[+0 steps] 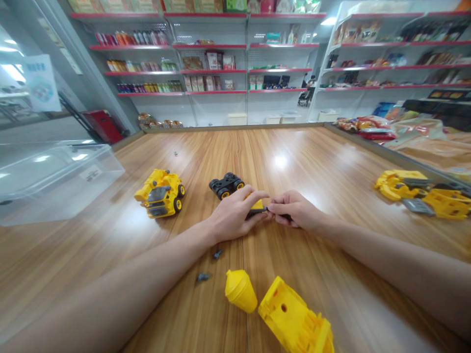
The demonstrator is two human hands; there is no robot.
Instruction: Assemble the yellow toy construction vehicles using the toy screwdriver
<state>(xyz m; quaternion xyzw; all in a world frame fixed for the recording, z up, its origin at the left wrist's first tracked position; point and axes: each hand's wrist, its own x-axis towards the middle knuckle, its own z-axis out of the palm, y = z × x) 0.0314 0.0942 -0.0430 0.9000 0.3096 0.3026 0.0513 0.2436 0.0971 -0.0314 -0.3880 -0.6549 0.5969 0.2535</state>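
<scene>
My left hand [235, 214] is curled over a small yellow toy part [257, 203] on the wooden table [294, 157]. My right hand [296, 211] pinches a thin dark tool [257, 212] whose tip meets that part. Just behind the hands lies a black wheeled chassis [226, 185] with yellow hubs. Two small dark screws [217, 254] [202, 277] lie near my left wrist. A yellow cone-shaped piece [240, 291] and a yellow toy body shell [292, 321] rest close to me.
An assembled yellow toy truck [160, 193] stands at the left. A clear plastic box [51, 176] sits at the far left. Yellow and grey toy parts [423, 193] lie at the right edge. Shop shelves [213, 63] line the back wall.
</scene>
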